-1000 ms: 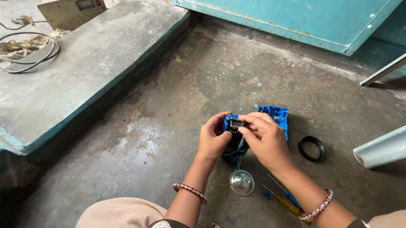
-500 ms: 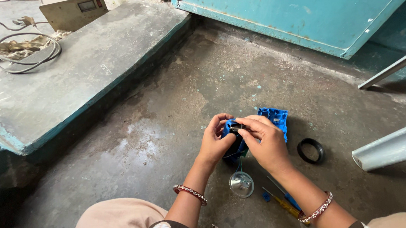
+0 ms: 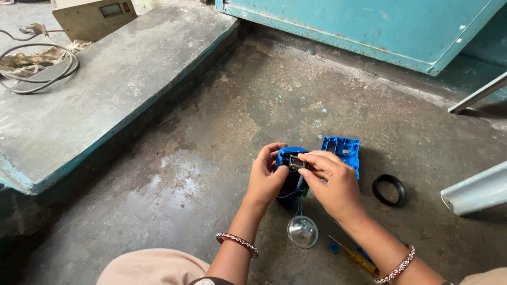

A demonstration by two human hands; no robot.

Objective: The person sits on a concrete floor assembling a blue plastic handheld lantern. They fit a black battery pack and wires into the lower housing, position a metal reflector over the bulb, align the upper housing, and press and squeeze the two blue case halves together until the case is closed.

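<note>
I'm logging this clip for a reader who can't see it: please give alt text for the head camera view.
Over a concrete floor, a seated person's left hand and right hand grip a small blue plastic device between them. A blue cover, black ring, shiny reflector and yellow-handled screwdriver lie beside them.
</note>
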